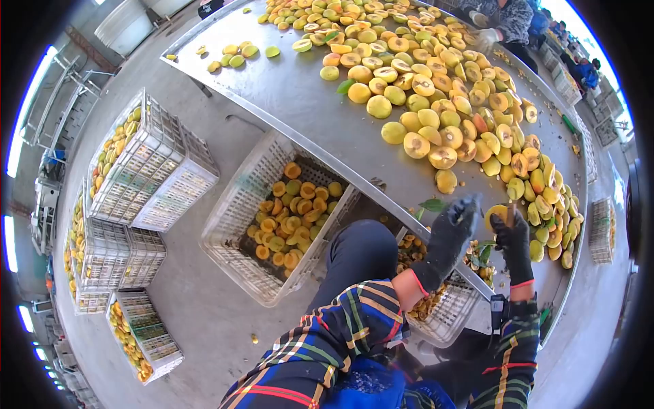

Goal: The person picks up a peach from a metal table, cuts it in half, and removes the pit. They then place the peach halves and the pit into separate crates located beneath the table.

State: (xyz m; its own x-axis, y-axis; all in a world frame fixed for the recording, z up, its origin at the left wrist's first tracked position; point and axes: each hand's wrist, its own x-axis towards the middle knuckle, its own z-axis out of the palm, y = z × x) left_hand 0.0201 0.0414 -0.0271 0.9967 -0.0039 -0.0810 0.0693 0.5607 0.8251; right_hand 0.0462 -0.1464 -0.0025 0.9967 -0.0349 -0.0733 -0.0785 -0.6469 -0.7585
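Note:
My left hand [455, 233], in a black glove, is over the near edge of the metal table [272, 88]. Its fingers are curled together, and whatever they may hold is hidden. To its right is my black-gloved right hand [513, 238], its fingers closed around a thin brown piece, perhaps a tool handle, that I cannot make out. A yellow apricot half [496, 215] touches the right hand's fingertips. Beyond both hands spreads a big heap of apricot halves [443, 157], several showing brown hollows. Leaves and pit scraps [481, 256] lie between my wrists.
Below the table edge stands a white crate [235, 198] with apricot halves inside. Another crate [446, 317] beneath my arms holds pits and scraps. Filled crates [139, 177] are stacked on the left. Across the table, a co-worker's gloved hand [485, 39] is at the heap.

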